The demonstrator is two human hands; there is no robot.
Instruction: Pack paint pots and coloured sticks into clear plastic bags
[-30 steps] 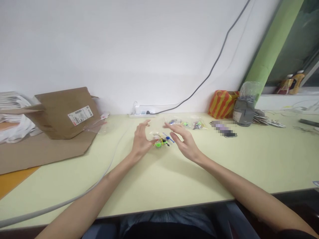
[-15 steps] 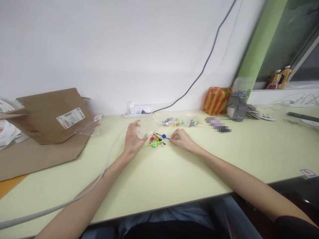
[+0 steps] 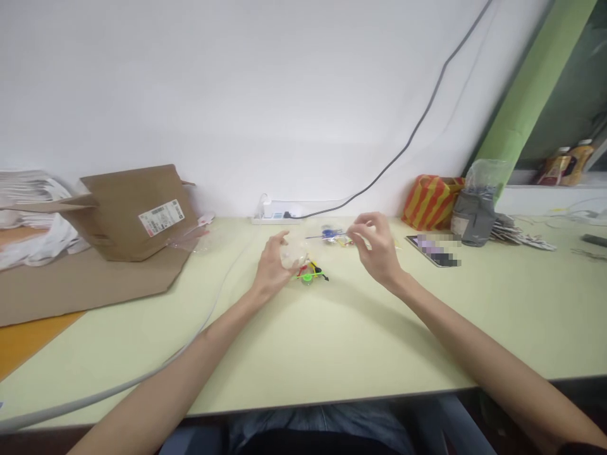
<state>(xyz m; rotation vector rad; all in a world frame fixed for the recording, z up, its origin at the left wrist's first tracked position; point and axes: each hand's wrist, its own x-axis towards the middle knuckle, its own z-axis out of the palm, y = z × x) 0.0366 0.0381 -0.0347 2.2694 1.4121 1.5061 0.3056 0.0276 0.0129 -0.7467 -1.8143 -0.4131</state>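
Observation:
My right hand (image 3: 377, 248) is raised above the table and pinches one end of a blue plastic spinner arrow (image 3: 327, 234), which points left. My left hand (image 3: 274, 265) curves around a clear plastic bag (image 3: 294, 250), its thumb side close to the small pile on the table. In that pile lie a green spinner arrow (image 3: 308, 278), a black arrow (image 3: 325, 277), and red and yellow pieces partly covered by one another. Behind the blue arrow, a clear bag of coloured pieces (image 3: 347, 242) lies on the table, partly hidden by my right hand.
An open cardboard box (image 3: 118, 221) stands at the left. A grey cable (image 3: 190, 347) crosses over my left forearm. By the wall is a power strip (image 3: 275, 219). To the right are a phone (image 3: 432, 251), a striped bag (image 3: 429, 202) and a grey container (image 3: 472, 218).
My right hand has lifted the blue spinner arrow up from the pile. My left hand stays at the clear bag, closer to the pile. The whole view has shifted slightly.

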